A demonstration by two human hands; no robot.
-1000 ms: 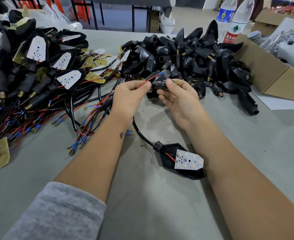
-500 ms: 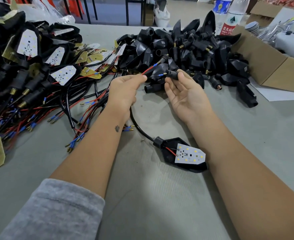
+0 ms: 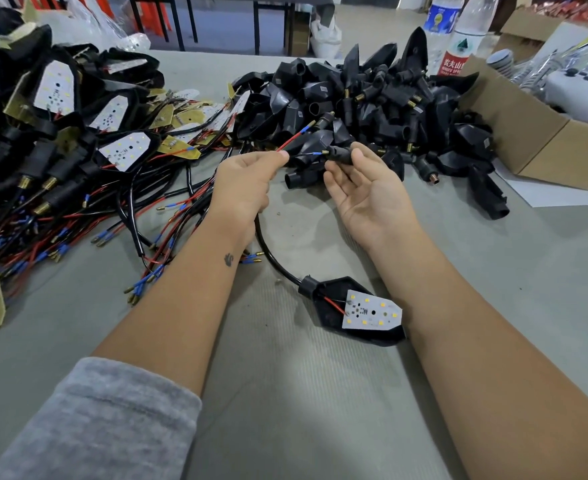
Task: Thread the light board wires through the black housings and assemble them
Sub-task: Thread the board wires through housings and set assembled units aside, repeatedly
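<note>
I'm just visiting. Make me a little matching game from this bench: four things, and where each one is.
Things:
1. red wire
2. light board
3. water bottles
4. cardboard box

Places:
A. far right, open
B. pinched in the left hand
C. behind the pile of black housings
D. on a black housing between the forearms

Pairs: 1-B, 2-D, 3-C, 4-A

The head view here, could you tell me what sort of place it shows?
Probably a small assembly workshop for vehicle lamps. The table carries a heap of loose black housings, a pile of wired light boards and a cardboard box of parts, all handled by hand in bulk.
</note>
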